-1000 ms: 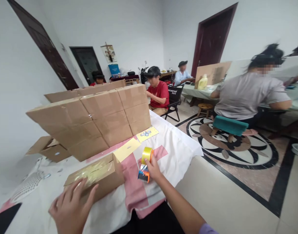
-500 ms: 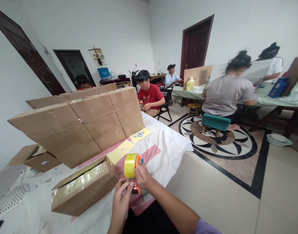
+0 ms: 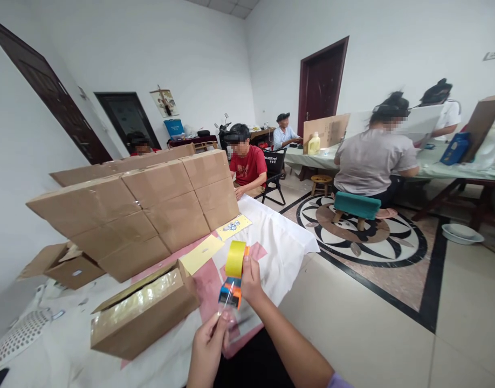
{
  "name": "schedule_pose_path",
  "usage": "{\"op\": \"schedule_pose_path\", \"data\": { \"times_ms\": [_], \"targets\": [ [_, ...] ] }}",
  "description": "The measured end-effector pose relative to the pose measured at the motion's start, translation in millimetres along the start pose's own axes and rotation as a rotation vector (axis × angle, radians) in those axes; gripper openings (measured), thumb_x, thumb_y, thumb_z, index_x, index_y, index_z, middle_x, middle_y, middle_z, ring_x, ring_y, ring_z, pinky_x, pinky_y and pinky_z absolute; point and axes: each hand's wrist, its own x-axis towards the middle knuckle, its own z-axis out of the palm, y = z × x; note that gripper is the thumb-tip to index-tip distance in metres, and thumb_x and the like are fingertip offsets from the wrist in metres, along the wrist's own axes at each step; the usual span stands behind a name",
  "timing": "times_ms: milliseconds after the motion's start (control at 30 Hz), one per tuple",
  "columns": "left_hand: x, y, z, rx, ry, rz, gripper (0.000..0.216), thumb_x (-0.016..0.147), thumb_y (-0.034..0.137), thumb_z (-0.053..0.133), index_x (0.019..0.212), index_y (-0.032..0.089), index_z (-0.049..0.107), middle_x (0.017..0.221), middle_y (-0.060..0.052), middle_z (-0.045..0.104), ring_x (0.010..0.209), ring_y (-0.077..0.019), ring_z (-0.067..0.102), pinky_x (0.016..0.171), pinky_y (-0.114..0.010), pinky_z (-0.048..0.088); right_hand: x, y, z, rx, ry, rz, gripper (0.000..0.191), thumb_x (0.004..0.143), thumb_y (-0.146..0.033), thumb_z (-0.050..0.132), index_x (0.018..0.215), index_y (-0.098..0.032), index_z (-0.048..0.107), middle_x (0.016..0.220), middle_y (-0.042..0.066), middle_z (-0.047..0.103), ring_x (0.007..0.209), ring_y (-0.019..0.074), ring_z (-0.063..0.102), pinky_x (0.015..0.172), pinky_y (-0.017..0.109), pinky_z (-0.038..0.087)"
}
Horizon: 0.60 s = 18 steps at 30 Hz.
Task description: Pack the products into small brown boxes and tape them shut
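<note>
My right hand (image 3: 251, 277) is closed round a tape dispenser (image 3: 230, 295) with an orange and blue body, which carries a roll of yellowish packing tape (image 3: 235, 258). Lower down, my left hand (image 3: 210, 342) pinches the free end of the tape. A clear strip of tape (image 3: 228, 303) stretches between the dispenser and my left fingers. To the left of my hands an open-topped cardboard box (image 3: 144, 315) lies on the table, its shiny tape-covered contents showing under the flap. Just behind the dispenser are a plain yellow card (image 3: 201, 253) and a printed yellow card (image 3: 234, 227).
A wall of taped cardboard boxes (image 3: 150, 215) stands along the table's far side. Another open box (image 3: 71, 267) and a white perforated basket (image 3: 16, 337) are at the left. Several people sit beyond; one in red (image 3: 251, 167) is nearest. A teal stool (image 3: 356, 205) stands on the floor.
My right hand has moved the dispenser slightly right and up, away from my left hand. My left hand has dropped lower, and a length of tape now spans between them.
</note>
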Motion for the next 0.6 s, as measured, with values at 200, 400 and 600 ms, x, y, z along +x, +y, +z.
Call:
{"op": "schedule_pose_path", "data": {
  "times_ms": [200,400,600],
  "targets": [
    [-6.6,-0.5,2.6,-0.028,-0.016,-0.045,0.07,0.069,0.088,0.057,0.068,0.018,0.066,0.044,0.003,0.04,0.045,-0.0133,0.039,0.049,-0.026,0.033,-13.6,-1.5,5.5,0.179,0.114,0.23,0.059,0.086,-0.082,0.044,0.086,-0.025,0.061,0.085,0.006,0.068,0.087,0.0262,0.066,0.074,0.038,0.056],
    [-12.9,-7.6,5.3,-0.024,-0.054,-0.003,0.07,0.072,0.087,0.056,0.064,0.018,0.067,0.044,0.003,0.04,0.047,-0.0132,0.039,0.053,-0.027,0.037,-20.9,-1.2,1.1,0.313,0.085,0.356,0.063,0.08,-0.087,0.046,0.08,-0.025,0.054,0.07,0.002,0.065,0.067,0.0217,0.067,0.056,0.032,0.054],
    [-16.4,-20.9,5.0,-0.019,-0.101,-0.035,0.071,0.071,0.089,0.054,0.066,0.019,0.066,0.043,0.003,0.04,0.047,-0.0136,0.039,0.054,-0.027,0.035,-29.3,-17.9,-5.4,0.405,0.117,0.427,0.069,0.069,-0.09,0.056,0.081,-0.023,0.054,0.069,-0.001,0.064,0.053,0.0169,0.062,0.049,0.03,0.051]
  ]
}}
